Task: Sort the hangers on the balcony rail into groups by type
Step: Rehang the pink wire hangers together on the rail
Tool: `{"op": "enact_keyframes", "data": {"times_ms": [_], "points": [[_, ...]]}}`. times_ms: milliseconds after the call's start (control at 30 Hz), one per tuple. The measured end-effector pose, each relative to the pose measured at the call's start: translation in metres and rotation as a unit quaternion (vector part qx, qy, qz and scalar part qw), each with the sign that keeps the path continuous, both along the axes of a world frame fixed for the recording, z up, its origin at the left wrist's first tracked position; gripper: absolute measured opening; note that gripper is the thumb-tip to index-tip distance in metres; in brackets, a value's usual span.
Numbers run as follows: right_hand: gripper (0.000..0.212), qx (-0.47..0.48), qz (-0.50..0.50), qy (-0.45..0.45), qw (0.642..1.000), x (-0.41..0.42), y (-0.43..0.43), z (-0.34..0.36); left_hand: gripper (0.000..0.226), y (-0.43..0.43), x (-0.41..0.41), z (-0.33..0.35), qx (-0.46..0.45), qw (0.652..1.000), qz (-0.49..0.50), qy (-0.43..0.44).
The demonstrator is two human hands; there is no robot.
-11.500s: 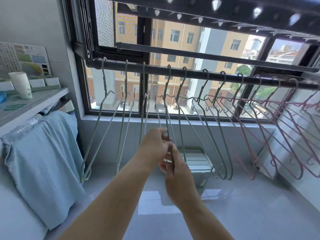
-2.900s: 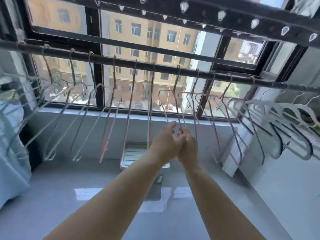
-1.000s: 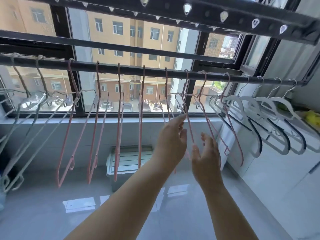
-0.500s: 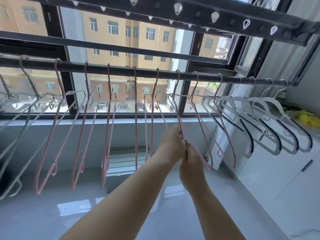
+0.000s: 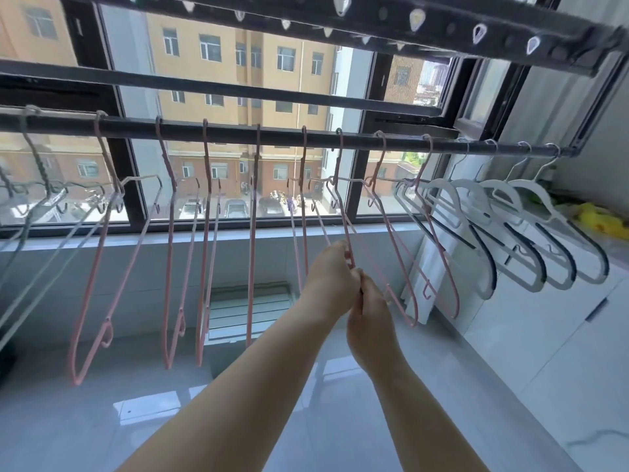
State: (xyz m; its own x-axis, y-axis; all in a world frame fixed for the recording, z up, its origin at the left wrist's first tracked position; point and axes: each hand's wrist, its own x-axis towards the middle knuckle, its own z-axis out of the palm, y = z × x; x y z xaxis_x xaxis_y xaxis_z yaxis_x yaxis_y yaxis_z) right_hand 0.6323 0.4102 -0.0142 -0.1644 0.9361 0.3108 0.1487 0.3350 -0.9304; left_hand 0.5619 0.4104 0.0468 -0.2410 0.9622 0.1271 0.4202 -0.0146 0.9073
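Note:
A dark balcony rail (image 5: 279, 133) runs across the window. Several thin pink wire hangers (image 5: 170, 253) hang along its middle. Grey-green wire hangers (image 5: 37, 206) hang at the far left. Several broad white hangers with dark edges (image 5: 531, 233) hang at the right end. My left hand (image 5: 335, 270) and my right hand (image 5: 369, 315) meet below the rail, both pinching the lower wire of one pink hanger (image 5: 343, 212) that hangs from the rail.
A perforated dark drying rack (image 5: 374, 18) spans overhead. A white slatted crate (image 5: 248, 308) stands on the glossy tiled floor under the window. White cabinets (image 5: 561, 335) line the right wall, with something yellow (image 5: 595, 216) on top.
The view has drifted slightly right. My hands, apart a second ago, came together on a pink hanger and keep holding it, now a little further right along the rail.

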Motion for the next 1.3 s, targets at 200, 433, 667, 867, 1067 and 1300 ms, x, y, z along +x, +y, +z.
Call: {"op": "enact_keyframes", "data": {"times_ms": [200,433,667,867,1067,1300], "points": [[0.043,-0.026,0.008,0.023,0.999,0.000,0.004,0.004,0.028,0.007,0.001,-0.003,0.013,1.000,-0.005,-0.007],[0.034,0.066,-0.068,-0.183,0.979,0.033,0.000,0.014,0.038,0.004,0.014,-0.004,0.043,0.995,0.024,0.085],[0.042,0.000,-0.108,-0.225,0.968,0.086,0.037,0.030,0.044,0.026,0.061,0.009,0.036,0.994,-0.013,0.103],[0.032,-0.002,0.007,-0.016,1.000,0.095,0.047,0.013,0.020,0.048,0.095,-0.001,-0.022,0.997,0.019,0.073],[0.038,-0.092,0.063,0.135,0.985,0.109,0.057,0.016,0.023,0.056,0.114,-0.001,0.015,0.997,0.047,0.063],[0.041,-0.159,0.128,0.253,0.946,0.117,0.066,0.016,0.024,0.060,0.127,-0.005,0.042,0.996,0.063,0.041]]}}
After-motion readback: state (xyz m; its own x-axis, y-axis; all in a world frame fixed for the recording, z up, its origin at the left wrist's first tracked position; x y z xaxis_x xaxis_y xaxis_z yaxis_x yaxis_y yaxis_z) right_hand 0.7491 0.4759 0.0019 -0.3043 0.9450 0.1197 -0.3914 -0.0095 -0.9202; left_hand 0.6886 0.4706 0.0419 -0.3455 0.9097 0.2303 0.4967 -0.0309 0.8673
